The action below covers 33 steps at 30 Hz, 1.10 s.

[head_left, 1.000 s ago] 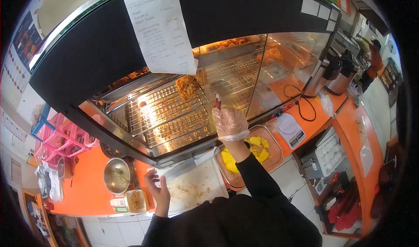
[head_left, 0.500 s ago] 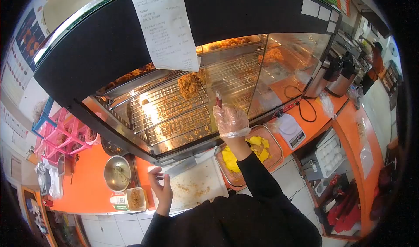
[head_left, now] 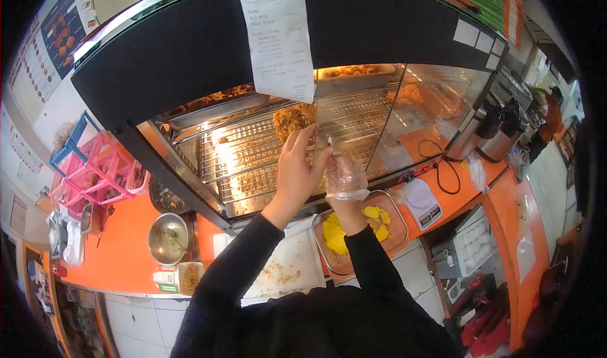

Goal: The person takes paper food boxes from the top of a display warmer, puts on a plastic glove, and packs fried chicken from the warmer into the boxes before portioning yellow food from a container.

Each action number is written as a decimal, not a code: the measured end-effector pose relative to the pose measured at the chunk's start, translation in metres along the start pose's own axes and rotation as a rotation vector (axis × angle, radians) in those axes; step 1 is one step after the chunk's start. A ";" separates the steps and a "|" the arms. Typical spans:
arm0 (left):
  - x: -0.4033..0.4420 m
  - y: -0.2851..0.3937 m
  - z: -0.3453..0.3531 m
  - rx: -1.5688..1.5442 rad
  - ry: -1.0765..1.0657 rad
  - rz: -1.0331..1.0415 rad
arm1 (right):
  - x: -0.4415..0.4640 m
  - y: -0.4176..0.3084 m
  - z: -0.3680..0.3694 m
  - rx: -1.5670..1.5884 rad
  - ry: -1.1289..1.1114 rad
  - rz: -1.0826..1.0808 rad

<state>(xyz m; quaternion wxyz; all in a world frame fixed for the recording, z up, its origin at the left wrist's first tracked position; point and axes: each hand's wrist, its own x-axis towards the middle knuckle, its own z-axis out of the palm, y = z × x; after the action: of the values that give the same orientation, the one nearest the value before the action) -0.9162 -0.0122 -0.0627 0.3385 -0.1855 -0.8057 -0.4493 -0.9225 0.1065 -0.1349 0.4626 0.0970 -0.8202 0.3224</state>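
Note:
My left hand (head_left: 296, 176) is bare and raised before the warmer's opening. Its thumb and fingers are apart, near the edge of the glass door (head_left: 344, 121); contact with the glass is unclear. My right hand (head_left: 346, 178), in a clear plastic glove, is closed around a small slim piece (head_left: 329, 141) with a pale tip, too small to name. Behind my left fingers, a large piece of fried chicken (head_left: 292, 121) sits on the wire rack (head_left: 243, 155) inside the heated display cabinet (head_left: 183, 57).
Below lie a crumb-strewn white board (head_left: 278, 272) and a tray (head_left: 335, 271) holding yellow food. Leftward are a metal bowl (head_left: 169, 239), a food box (head_left: 177, 278) and pink baskets (head_left: 104, 168). A scale (head_left: 422, 203) and metal flasks (head_left: 471, 130) stand right. A paper list (head_left: 276, 38) hangs in front.
My left hand has risen from above the white board to the glass door, beside my right hand. My right hand stays by the door, still closed. The view has shifted slightly.

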 end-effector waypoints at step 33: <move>-0.007 -0.008 0.006 -0.151 0.059 -0.028 | 0.007 0.006 0.003 0.116 0.126 -0.062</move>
<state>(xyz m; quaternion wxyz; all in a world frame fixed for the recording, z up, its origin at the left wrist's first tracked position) -0.9185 -0.0113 -0.0750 0.3409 -0.1860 -0.7615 -0.5189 -0.9310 0.1099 -0.1327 0.5167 0.1284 -0.7660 0.3602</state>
